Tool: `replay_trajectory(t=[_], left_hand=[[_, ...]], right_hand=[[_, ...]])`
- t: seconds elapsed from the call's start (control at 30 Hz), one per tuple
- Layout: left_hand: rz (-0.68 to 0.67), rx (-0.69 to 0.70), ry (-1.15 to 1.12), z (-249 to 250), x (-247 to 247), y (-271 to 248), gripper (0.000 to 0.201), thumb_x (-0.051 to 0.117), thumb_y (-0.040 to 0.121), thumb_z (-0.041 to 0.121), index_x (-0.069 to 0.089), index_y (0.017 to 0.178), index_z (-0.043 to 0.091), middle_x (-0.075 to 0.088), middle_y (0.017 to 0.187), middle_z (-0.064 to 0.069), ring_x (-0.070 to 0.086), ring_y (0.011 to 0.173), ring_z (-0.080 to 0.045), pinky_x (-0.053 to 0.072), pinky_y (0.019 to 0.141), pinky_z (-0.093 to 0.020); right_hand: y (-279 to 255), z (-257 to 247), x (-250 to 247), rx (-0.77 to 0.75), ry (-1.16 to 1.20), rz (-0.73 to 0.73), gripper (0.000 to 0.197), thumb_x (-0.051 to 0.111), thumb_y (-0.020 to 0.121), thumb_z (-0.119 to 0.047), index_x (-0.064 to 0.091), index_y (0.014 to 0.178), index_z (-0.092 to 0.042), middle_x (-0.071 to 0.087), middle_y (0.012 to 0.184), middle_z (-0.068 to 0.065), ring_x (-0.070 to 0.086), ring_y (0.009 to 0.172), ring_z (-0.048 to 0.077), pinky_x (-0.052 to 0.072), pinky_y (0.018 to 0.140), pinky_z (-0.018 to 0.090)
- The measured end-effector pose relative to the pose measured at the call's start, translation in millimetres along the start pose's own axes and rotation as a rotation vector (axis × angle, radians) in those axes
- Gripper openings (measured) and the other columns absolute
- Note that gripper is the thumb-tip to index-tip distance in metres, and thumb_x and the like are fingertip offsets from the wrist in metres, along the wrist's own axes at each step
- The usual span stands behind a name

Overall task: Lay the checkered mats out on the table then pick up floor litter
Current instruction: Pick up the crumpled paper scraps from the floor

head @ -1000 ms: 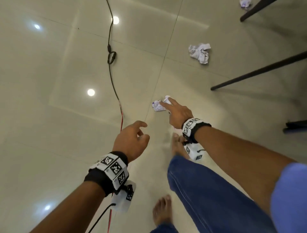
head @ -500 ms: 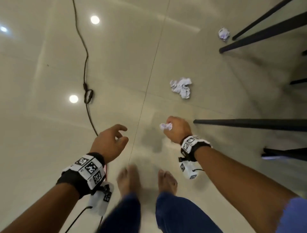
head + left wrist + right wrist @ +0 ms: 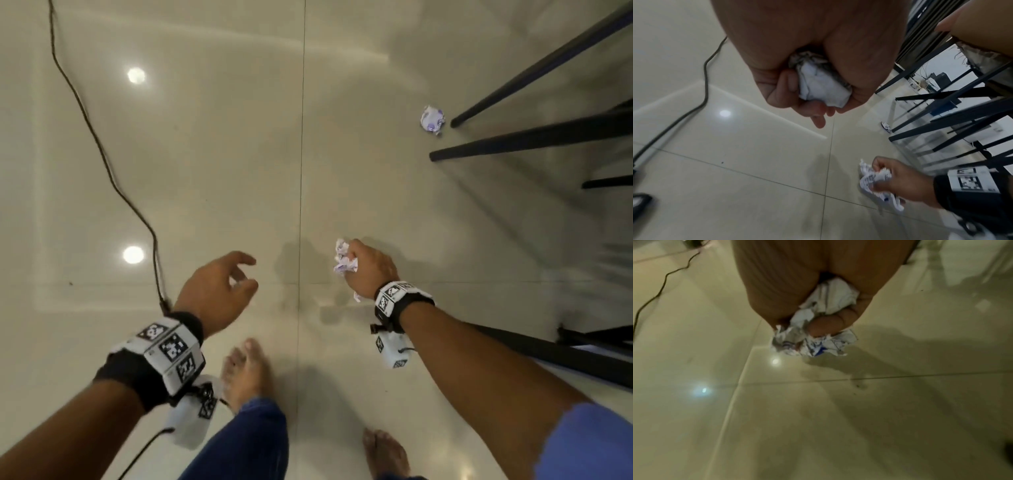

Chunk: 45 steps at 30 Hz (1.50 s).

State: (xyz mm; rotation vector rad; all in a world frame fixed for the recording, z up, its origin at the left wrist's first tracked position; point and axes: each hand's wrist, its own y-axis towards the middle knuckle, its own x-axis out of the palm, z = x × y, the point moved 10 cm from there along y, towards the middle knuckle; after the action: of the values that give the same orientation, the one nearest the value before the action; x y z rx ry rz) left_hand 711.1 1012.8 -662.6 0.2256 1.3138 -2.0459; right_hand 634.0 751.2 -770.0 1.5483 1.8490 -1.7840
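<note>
My right hand (image 3: 371, 270) grips a bundle of crumpled white printed paper (image 3: 344, 262) above the tiled floor. The right wrist view shows that hand (image 3: 818, 272) with its fingers curled round the paper (image 3: 818, 340), whose ends stick out below. My left hand (image 3: 219, 291) hangs to the left at about the same height. In the left wrist view it (image 3: 813, 56) holds a white paper ball (image 3: 822, 84) in its curled fingers. One more crumpled paper (image 3: 432, 118) lies on the floor at the far right, beside a black leg. No checkered mats are in view.
Black furniture legs (image 3: 531, 133) slant across the right side, with more low at the right (image 3: 565, 356). A dark cable (image 3: 102, 154) runs down the left of the floor. My bare feet (image 3: 245, 370) stand on the tiles below the hands.
I have walked forward. The right hand closed on the paper it was reaching for. The second paper, on the floor half a second ago, no longer shows there; the right hand's bundle is bigger.
</note>
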Motion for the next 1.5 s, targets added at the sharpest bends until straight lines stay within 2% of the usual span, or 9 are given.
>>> replay_trajectory(t=[0.13, 0.23, 0.33, 0.5, 0.67, 0.87, 1.0, 1.13, 1.5], left_hand=[[-0.066, 0.006, 0.032, 28, -49, -20, 0.032, 0.057, 0.084, 0.022, 0.057, 0.114, 0.034, 0.063, 0.09, 0.013, 0.061, 0.076, -0.005, 0.048, 0.073, -0.03], [-0.084, 0.022, 0.075, 66, -103, -16, 0.032, 0.057, 0.084, 0.02, 0.058, 0.113, 0.035, 0.064, 0.089, 0.014, 0.061, 0.074, -0.003, 0.046, 0.069, -0.028], [-0.093, 0.049, 0.147, 113, -146, 17, 0.032, 0.058, 0.084, 0.021, 0.056, 0.109, 0.04, 0.063, 0.088, 0.015, 0.062, 0.073, 0.002, 0.044, 0.065, -0.023], [-0.078, 0.099, 0.266, 187, -202, 134, 0.031, 0.06, 0.083, 0.02, 0.058, 0.11, 0.036, 0.063, 0.089, 0.014, 0.061, 0.074, -0.004, 0.044, 0.073, -0.029], [-0.054, 0.235, 0.341, 263, -221, 259, 0.027, 0.059, 0.086, 0.023, 0.06, 0.111, 0.032, 0.065, 0.095, 0.006, 0.059, 0.077, -0.015, 0.04, 0.075, -0.03], [-0.091, 0.256, 0.32, 289, -209, 359, 0.023, 0.057, 0.081, 0.033, 0.06, 0.104, 0.036, 0.063, 0.092, 0.011, 0.059, 0.079, -0.015, 0.042, 0.079, -0.031], [-0.225, 0.283, 0.356, 297, -200, 349, 0.028, 0.058, 0.084, 0.026, 0.06, 0.112, 0.03, 0.066, 0.094, 0.007, 0.06, 0.084, -0.02, 0.042, 0.079, -0.031], [-0.311, 0.249, 0.295, 305, -236, 324, 0.029, 0.057, 0.083, 0.025, 0.059, 0.111, 0.033, 0.064, 0.089, 0.01, 0.06, 0.072, -0.011, 0.047, 0.072, -0.031], [-0.178, 0.164, 0.294, 419, -484, 341, 0.025, 0.06, 0.083, 0.014, 0.062, 0.097, 0.034, 0.064, 0.08, 0.005, 0.058, 0.067, -0.01, 0.04, 0.066, -0.028]], right_hand=[[-13, -20, -74, 0.152, 0.166, 0.02, 0.066, 0.068, 0.075, -0.023, 0.041, 0.134, -0.035, 0.067, 0.106, -0.001, 0.063, 0.094, 0.028, 0.049, 0.085, 0.031], [8, -26, -145, 0.196, 0.091, 0.023, 0.028, 0.07, 0.074, -0.033, 0.066, 0.1, -0.022, 0.071, 0.098, 0.002, 0.066, 0.094, 0.028, 0.047, 0.078, 0.028], [52, -12, -198, 0.245, 0.092, 0.004, 0.02, 0.072, 0.072, -0.034, 0.062, 0.077, -0.017, 0.067, 0.093, 0.007, 0.065, 0.09, 0.031, 0.046, 0.074, 0.028], [143, 30, -256, 0.338, 0.22, 0.132, 0.034, 0.08, 0.069, -0.031, 0.071, 0.096, -0.013, 0.055, 0.128, 0.009, 0.062, 0.104, 0.029, 0.046, 0.088, 0.029], [217, 79, -244, 0.47, 0.247, 0.168, 0.03, 0.071, 0.078, -0.031, 0.068, 0.106, -0.022, 0.05, 0.14, 0.009, 0.052, 0.125, 0.028, 0.04, 0.098, 0.025], [240, 97, -216, 0.599, 0.333, 0.239, 0.039, 0.076, 0.074, -0.031, 0.064, 0.109, -0.018, 0.054, 0.118, 0.01, 0.06, 0.102, 0.032, 0.045, 0.083, 0.028], [225, 50, -211, 0.526, 0.365, 0.101, 0.035, 0.08, 0.068, -0.034, 0.061, 0.094, -0.021, 0.067, 0.096, 0.005, 0.065, 0.088, 0.029, 0.045, 0.07, 0.025], [221, -19, -236, 0.555, 0.5, -0.012, 0.056, 0.08, 0.063, -0.033, 0.053, 0.112, -0.032, 0.065, 0.1, -0.002, 0.061, 0.086, 0.021, 0.044, 0.074, 0.021], [339, -175, -511, 0.426, 0.54, 0.089, 0.033, 0.079, 0.068, -0.037, 0.066, 0.09, -0.016, 0.066, 0.097, 0.003, 0.064, 0.091, 0.024, 0.044, 0.074, 0.024]])
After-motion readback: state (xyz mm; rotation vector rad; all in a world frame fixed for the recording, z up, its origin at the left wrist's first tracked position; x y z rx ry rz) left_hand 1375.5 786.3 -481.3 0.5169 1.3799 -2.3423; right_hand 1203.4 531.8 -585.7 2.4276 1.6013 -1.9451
